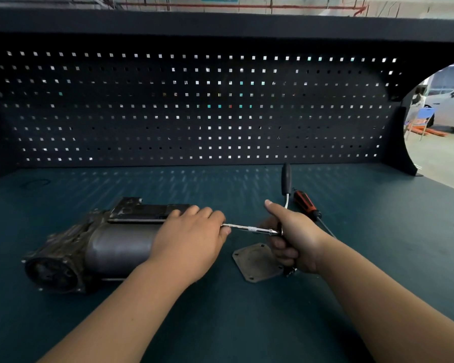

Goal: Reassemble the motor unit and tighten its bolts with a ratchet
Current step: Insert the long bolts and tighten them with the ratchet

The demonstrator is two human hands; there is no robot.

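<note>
Dark teal matting covers the workbench (220, 323). A perforated back panel (194, 113) stands behind it under a dark shelf (220, 22).

1. Motor unit (116, 244): I see it lying on its side at the left of the bench. Its round grey body runs left to right, and the grimy cast housing is at the left end.
2. Left hand (192, 242): it lies over the right end of the motor unit, fingers curled down around that end and grasping it.
3. Right hand (296, 239): it is clenched around the ratchet (286, 179) near the head. The black grip of the ratchet stands out beyond the thumb, pointing toward the back panel.
4. Extension bar (249, 228): this chrome bar runs level from the right hand to the fingertips of the left hand. I cannot tell whether its tip is seated on a bolt, since the fingers hide it.
5. Cover plate (254, 263): a flat metal plate with corner holes lies loose on the matting, below the bar and partly under the right hand.
6. Screwdriver (304, 203): it has an orange-and-black handle and lies just beyond the right hand.

At far right, past the panel, I see a white car (451, 108) and a blue chair (425, 113).
</note>
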